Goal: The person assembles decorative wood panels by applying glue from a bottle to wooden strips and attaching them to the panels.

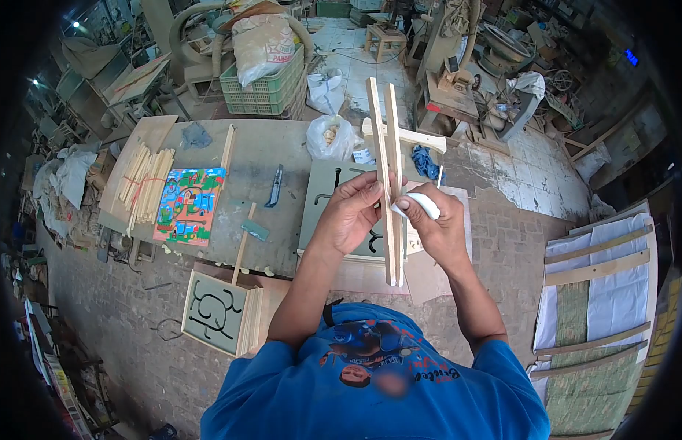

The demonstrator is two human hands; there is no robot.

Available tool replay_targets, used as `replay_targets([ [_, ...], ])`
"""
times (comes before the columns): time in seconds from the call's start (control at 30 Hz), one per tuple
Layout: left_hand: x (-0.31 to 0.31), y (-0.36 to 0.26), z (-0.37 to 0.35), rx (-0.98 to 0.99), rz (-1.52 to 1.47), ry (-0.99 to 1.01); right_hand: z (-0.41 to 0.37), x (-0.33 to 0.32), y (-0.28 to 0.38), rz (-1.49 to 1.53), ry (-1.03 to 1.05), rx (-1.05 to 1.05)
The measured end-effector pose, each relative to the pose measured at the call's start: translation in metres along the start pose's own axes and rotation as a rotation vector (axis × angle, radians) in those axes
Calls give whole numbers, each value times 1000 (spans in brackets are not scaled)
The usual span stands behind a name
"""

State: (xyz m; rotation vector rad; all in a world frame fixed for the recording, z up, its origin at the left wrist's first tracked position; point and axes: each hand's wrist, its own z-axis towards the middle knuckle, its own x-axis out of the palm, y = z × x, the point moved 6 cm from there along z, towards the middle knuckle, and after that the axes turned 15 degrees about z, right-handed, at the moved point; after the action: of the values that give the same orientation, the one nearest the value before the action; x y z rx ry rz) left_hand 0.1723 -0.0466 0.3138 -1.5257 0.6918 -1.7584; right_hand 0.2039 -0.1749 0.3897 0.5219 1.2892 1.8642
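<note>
Two long, thin wooden strips (380, 139) stand nearly upright in front of me, side by side with a narrow gap between them at the top. My left hand (353, 213) is closed round them near the middle, its thumb on the left strip. In my right hand (437, 224) is a white object (423, 204), perhaps a bottle or a folded pad, pinched against the right side of the strips. Behind both hands lies a grey-green board (320, 176) with dark curved grooves, partly hidden by them.
The worktable (253, 147) bears a colourful printed board (189, 205), a bundle of wooden sticks (145, 183), a blue cutter knife (275, 186), a plastic bag (330, 138) and a blue cloth (424, 163). Grooved boards (213, 313) stand stacked at the table's front edge.
</note>
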Motion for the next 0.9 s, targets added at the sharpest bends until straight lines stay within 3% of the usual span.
replay_targets([
  [0.9,-18,-18,13,82,5,-131,-15,6,-3,-102,120,-21],
])
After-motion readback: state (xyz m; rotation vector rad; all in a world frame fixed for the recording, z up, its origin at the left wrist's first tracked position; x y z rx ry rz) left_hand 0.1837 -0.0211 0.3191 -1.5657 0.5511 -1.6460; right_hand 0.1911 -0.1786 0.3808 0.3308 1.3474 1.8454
